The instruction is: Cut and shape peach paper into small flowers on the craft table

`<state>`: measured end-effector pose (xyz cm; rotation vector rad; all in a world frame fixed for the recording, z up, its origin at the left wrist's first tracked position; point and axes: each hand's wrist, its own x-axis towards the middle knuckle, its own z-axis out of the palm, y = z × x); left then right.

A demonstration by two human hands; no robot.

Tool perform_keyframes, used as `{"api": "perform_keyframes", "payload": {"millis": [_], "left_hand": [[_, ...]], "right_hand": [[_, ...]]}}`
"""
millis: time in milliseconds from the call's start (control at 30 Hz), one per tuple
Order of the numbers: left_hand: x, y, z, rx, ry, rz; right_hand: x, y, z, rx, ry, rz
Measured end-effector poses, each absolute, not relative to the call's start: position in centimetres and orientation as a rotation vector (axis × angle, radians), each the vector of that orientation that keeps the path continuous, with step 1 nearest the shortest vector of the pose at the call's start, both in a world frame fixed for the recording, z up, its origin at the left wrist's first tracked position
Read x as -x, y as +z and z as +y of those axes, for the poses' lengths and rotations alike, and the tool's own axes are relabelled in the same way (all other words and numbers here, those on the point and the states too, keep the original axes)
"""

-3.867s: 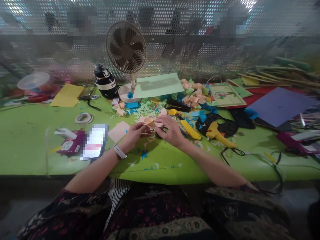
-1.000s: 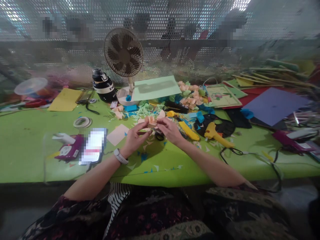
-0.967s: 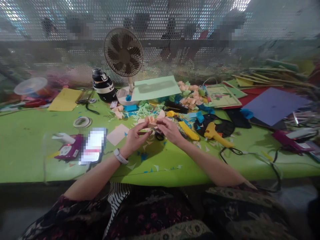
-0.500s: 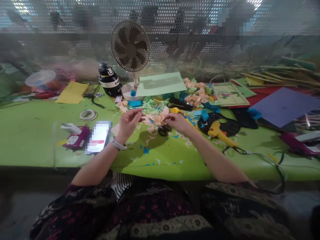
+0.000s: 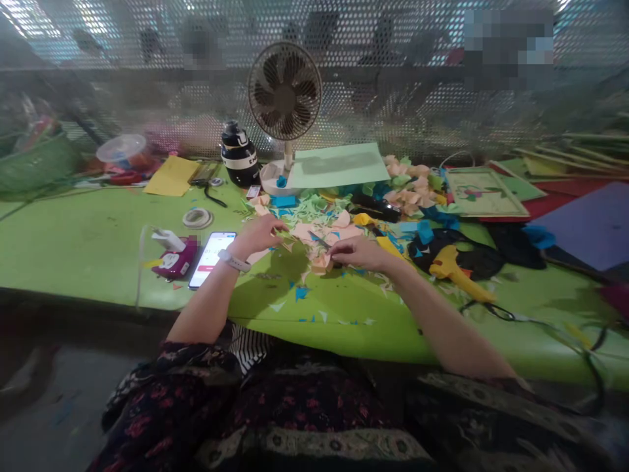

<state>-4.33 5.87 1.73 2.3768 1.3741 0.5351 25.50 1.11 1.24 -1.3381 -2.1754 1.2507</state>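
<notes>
My left hand, with a watch on its wrist, reaches over the green table. Its fingers are curled in a pinch at the edge of a flat peach paper sheet; what they hold is too small to make out. My right hand is closed on a small folded peach paper piece, low over the table. Scissors lie between the two hands among paper scraps.
A phone and a purple device lie left of my left hand, a tape roll behind them. A yellow glue gun lies to the right. At the back stand a desk fan, a black bottle and a light green sheet.
The hands, which worked the peach paper together, have come apart. The left went to the flat peach sheet; the right lowered the folded piece. The view swung left.
</notes>
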Motion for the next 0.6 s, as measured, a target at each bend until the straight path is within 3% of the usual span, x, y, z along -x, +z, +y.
{"api": "perform_keyframes", "payload": {"millis": [100,233,433,600], "left_hand": [[3.8,2.0,5.4,-2.449,0.274,1.323],[3.6,1.7,5.4,-2.463,0.212,1.288],[3.5,1.1,5.7,-2.37,0.26,1.218],[3.6,1.8,5.6,-2.289,0.412,1.243]], "right_hand": [[-25.0,1.4,0.8,1.361,1.262,-2.255],[-25.0,1.7,0.7,1.354,1.19,-2.375],[-26.5,3.3,0.6,1.338,1.119,-2.405],[-29.3,4.3,1.3,1.433,0.969,-1.948]]}}
